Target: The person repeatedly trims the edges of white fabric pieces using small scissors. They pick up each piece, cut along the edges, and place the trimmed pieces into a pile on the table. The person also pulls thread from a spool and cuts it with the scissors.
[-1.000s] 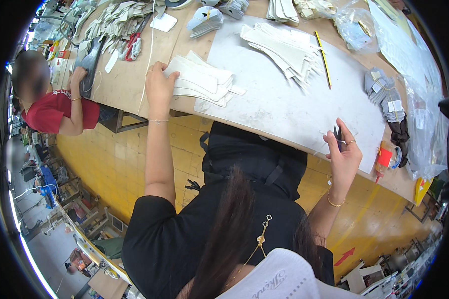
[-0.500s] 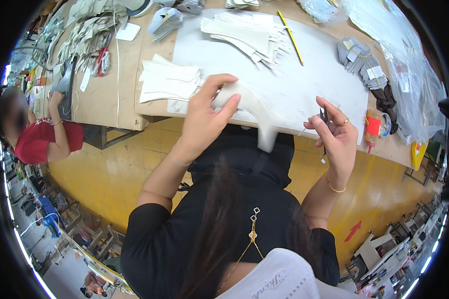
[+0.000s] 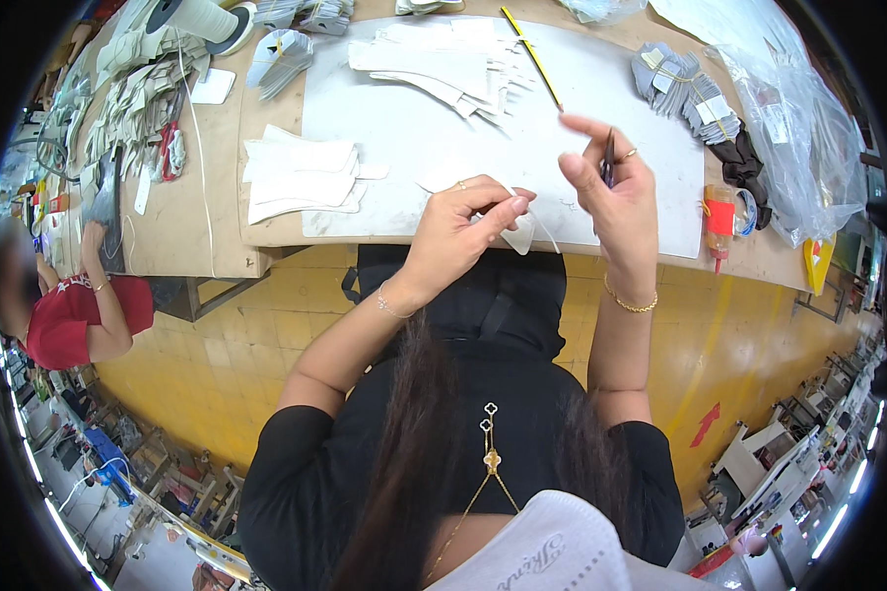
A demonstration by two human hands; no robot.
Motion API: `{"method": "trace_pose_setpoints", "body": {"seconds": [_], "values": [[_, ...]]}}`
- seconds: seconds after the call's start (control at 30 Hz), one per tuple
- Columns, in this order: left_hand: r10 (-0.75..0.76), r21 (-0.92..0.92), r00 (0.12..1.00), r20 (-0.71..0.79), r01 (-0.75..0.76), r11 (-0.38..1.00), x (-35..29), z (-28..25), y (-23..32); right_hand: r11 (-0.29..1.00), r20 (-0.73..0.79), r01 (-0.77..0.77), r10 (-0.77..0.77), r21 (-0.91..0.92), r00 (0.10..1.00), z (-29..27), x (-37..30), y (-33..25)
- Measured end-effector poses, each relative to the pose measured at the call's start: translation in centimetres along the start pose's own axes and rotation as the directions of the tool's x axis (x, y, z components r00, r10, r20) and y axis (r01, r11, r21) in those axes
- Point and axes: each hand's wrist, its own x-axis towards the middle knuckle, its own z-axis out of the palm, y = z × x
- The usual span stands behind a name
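My left hand [image 3: 463, 231] is closed on a curved white cut piece [image 3: 521, 234], held at the table's near edge. Much of that piece is hidden behind my fingers. Beside it hangs a thin white strand [image 3: 546, 223]. Raised over the white sheet, my right hand [image 3: 616, 202] has a small dark tool [image 3: 608, 160], seemingly thread snips, tucked in its curled fingers, with the index finger stretched out. To the left of my hands lies a pile of white cut pieces [image 3: 301, 175]; a larger pile of similar pieces [image 3: 434, 64] lies farther off.
A yellow pencil [image 3: 532, 57] lies on the white sheet [image 3: 650, 202]. At right are bundled grey pieces [image 3: 685, 94], an orange-labelled bottle [image 3: 719, 219] and clear plastic [image 3: 784, 138]. A thread spool [image 3: 202, 22] stands far left. A person in red [image 3: 89, 315] works at left.
My right hand has risen away from the table edge, its index finger now extended. My left hand has turned and drawn the white piece in. The whole view has shifted slightly.
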Motion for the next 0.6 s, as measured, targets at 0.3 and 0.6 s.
{"method": "trace_pose_setpoints", "body": {"seconds": [0.3, 0.6], "values": [[0.280, 0.525, 0.956, 0.085, -0.282, 0.803, -0.3, -1.2, -1.6, 0.992, 0.188, 0.102, -0.086, -0.077, 0.978, 0.9, -0.8, 2.4], [0.444, 0.880, 0.852, 0.279, -0.412, 0.237, -1.7, -5.3, -5.8, 0.950, 0.118, 0.140, -0.111, -0.279, 0.987, 0.5, -1.7, 2.4]]}}
